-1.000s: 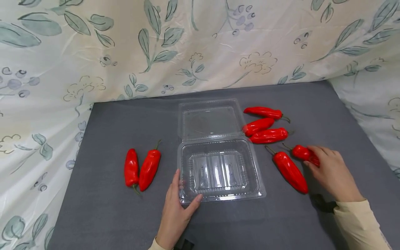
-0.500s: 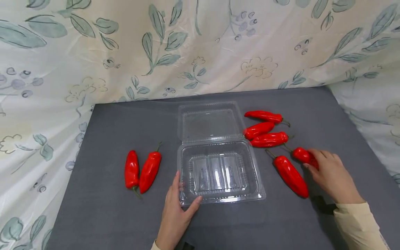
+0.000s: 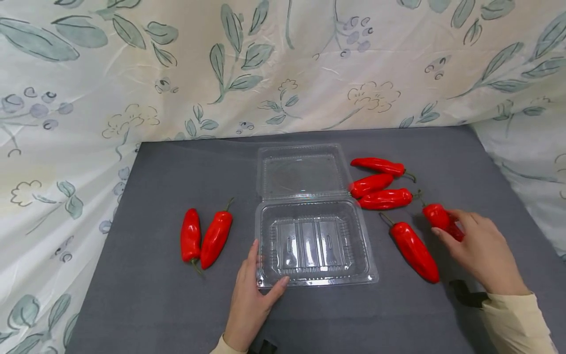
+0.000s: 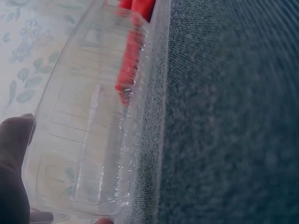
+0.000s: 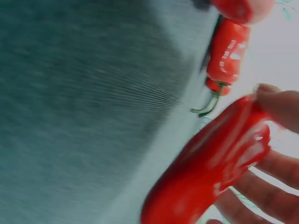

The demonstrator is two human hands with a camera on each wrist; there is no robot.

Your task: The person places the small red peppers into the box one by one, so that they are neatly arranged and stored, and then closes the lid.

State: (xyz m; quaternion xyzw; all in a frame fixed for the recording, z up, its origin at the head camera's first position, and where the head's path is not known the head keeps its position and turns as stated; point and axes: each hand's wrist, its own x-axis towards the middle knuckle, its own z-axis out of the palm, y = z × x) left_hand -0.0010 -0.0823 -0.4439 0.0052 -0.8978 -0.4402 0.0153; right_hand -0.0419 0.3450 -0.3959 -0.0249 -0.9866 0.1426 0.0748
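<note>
In the head view my right hand [image 3: 484, 248] holds a glossy red pepper [image 3: 436, 216] between thumb and fingers at the right, its stem pointing away. Close up in the right wrist view, the pepper [image 5: 201, 168] lies along the fingers, with the thumb at one end. My left hand [image 3: 252, 300] rests at the near left corner of a clear plastic clamshell container [image 3: 316, 282], thumb on the front rim and fingers along the left side. The container stands with its lid [image 3: 302, 177] folded back. Another red pepper [image 3: 414, 253] lies just left of my right hand.
Three red peppers [image 3: 385, 199] lie grouped right of the lid, the nearer two close against its edge. A pair of red peppers [image 3: 216, 238] lies left of the container. Grey cloth [image 3: 177, 309] covers the table, and a leaf-patterned curtain [image 3: 309, 73] hangs behind.
The pepper in my right hand has shifted slightly right and turned, its stem swinging from far left to nearly straight away. My left hand and the container keep their places; the head view shifts slightly.
</note>
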